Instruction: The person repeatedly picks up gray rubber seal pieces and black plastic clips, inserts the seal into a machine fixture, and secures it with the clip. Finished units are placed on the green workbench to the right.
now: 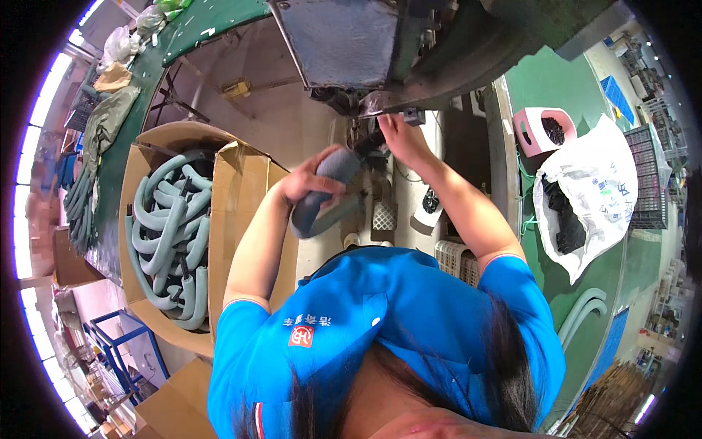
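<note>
My left hand (316, 178) is wrapped around a curved grey foam-covered tube (338, 167), partly smeared by motion. A black end piece (370, 142) reaches from the tube toward my right hand. Close under the head of a machine (344, 44), my right hand (402, 137) has its fingers bent together beside the black end piece. What they pinch, if anything, is hidden. The machine has a blue-grey panel and a dark curved arm overhead.
On the left stands an open cardboard box (252, 192) full of similar grey curved tubes (172, 219). At right, a green bench (537, 80) bears a white sack (610, 183) of black pieces, a pink container (534, 135) and another grey tube (581, 314). A pedal (384, 214) sits below.
</note>
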Demonstrator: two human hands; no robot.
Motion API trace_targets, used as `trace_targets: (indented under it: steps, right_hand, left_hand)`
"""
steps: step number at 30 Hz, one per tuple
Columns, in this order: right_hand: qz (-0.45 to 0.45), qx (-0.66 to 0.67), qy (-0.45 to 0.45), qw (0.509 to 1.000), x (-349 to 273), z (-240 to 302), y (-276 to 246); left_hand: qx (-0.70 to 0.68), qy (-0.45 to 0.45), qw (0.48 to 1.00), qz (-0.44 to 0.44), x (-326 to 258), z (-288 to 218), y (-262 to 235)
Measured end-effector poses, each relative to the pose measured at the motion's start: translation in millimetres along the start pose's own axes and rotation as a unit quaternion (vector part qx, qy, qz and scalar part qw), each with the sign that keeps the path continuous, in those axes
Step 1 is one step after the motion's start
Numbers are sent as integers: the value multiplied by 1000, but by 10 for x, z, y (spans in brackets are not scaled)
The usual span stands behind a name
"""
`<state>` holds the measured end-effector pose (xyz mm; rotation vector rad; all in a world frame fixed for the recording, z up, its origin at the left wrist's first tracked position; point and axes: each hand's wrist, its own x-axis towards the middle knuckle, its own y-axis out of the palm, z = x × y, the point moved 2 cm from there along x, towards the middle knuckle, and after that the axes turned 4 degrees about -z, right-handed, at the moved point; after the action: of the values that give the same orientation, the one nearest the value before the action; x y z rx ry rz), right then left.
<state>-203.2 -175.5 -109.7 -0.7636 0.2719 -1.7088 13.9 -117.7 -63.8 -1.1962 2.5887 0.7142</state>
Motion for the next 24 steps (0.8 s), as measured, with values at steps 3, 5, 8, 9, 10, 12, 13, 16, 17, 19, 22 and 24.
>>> trace_targets:
  steps: [3, 5, 8, 9, 10, 12, 13, 16, 17, 19, 22, 24]
  right_hand:
    - [-66, -59, -165, 982, 378, -359, 302]
    - [-109, -99, -270, 952, 545, -560, 408]
    - [103, -232, -241, 937, 660, -244, 294]
    - [-84, -232, -369, 896, 624, -432, 331]
    - [-115, -213, -358, 902, 573, -424, 342]
    - [-21, -159, -200, 967, 473, -131, 273]
    - [29, -125, -108, 986, 470, -105, 234]
    - [54, -35, 24, 998, 484, -103, 252]
    - [59, -6, 42, 997, 437, -120, 248]
    - [106, 45, 80, 990, 421, -88, 182]
    - [40, 126, 98, 986, 337, -99, 246]
    - [86, 167, 152, 970, 312, -203, 281]
  left_hand:
    - [38, 45, 998, -1, 252, -145, -252]
    - [67, 49, 997, 3, 375, -188, -346]
    - [65, 49, 997, 0, 369, -180, -453]
    - [64, 48, 997, 12, 421, -193, -423]
    - [58, 45, 997, 12, 413, -165, -436]
    - [18, 23, 999, 19, 345, -107, -452]
    - [4, 16, 999, 32, 359, -136, -430]
    - [-92, 2, 991, 96, 449, -31, -453]
    - [-87, 2, 991, 101, 466, -4, -470]
    - [-74, -2, 991, 112, 465, 4, -496]
    - [-58, -9, 991, 116, 491, -27, -510]
    - [-60, -17, 991, 123, 488, -59, -566]
